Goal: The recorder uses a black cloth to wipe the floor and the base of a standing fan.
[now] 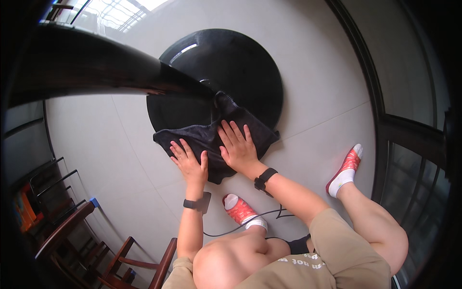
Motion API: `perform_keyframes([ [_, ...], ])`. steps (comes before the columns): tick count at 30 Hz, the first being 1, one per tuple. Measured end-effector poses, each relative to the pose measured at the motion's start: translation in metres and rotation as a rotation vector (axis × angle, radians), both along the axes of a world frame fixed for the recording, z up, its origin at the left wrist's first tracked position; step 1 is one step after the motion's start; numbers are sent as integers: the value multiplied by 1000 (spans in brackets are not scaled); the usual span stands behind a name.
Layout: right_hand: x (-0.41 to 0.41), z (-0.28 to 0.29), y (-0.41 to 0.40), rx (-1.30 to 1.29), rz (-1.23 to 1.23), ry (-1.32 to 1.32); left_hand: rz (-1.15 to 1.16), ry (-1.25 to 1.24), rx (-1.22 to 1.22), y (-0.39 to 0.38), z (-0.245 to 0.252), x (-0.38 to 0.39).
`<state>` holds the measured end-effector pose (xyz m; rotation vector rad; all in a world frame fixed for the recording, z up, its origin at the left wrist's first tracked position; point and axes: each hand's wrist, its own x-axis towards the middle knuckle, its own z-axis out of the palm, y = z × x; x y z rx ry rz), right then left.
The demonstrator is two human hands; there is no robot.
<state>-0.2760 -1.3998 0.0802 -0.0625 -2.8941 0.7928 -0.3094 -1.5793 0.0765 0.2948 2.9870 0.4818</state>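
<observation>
A dark cloth is spread over the near edge of a glossy black round base, with one fold raised near the middle. My left hand lies flat on the cloth's left part, fingers spread. To its right, my right hand presses palm-down on the cloth, its fingers pointing toward the centre of the base. Neither hand grasps the fabric. From the base a thick black column rises toward the upper left of the view. The cloth hides the near rim of the base.
Light floor tiles surround the base. Dark wooden chair-like furniture stands at lower left, near a black metal rack. A dark-framed glass panel runs along the right. A thin black cable crosses near my red slipper.
</observation>
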Motion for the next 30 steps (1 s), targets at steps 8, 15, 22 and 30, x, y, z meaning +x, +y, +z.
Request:
perform_keyframes([
  [8,15,4,22,19,44,-30,38,-32,29,7,2,2],
  [15,7,17,39,-28,146,-22,225,-37,95,-6,-9,-58],
  [22,-20,26,33,-161,164,99,-321,257,-138,-24,-11,-210],
  [30,-82,42,100,-220,-250,291,-700,-189,-106,109,33,-289],
])
